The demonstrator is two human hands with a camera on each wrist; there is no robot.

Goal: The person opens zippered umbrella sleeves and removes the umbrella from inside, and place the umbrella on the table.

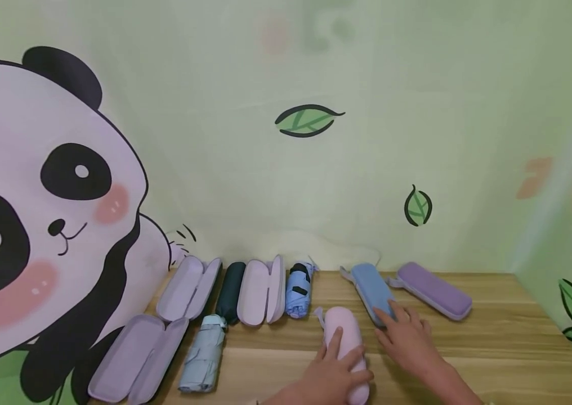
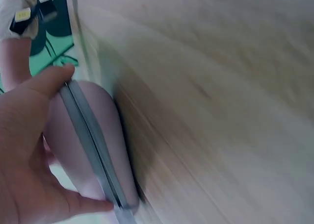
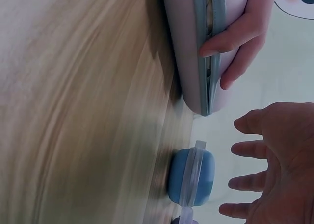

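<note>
My left hand (image 1: 330, 376) grips a pink zip case (image 1: 340, 319) at the table's front, fingers over its top and side. In the left wrist view the thumb and a finger lie along the grey seam of the pink case (image 2: 88, 131). The right wrist view shows a narrow gap in that seam, with something pale inside. My right hand (image 1: 410, 342) has its fingers spread near the front end of a blue zip case (image 1: 367, 281). The right wrist view shows these fingers apart from the blue case (image 3: 191, 177), holding nothing.
To the right lies a purple zip case (image 1: 433, 289). At left are opened cases (image 1: 119, 354), a pale folded umbrella (image 1: 204, 357), a dark green one (image 1: 231, 292) and a blue one (image 1: 298, 292). A panda-print cloth hangs behind the wooden table (image 1: 514, 332).
</note>
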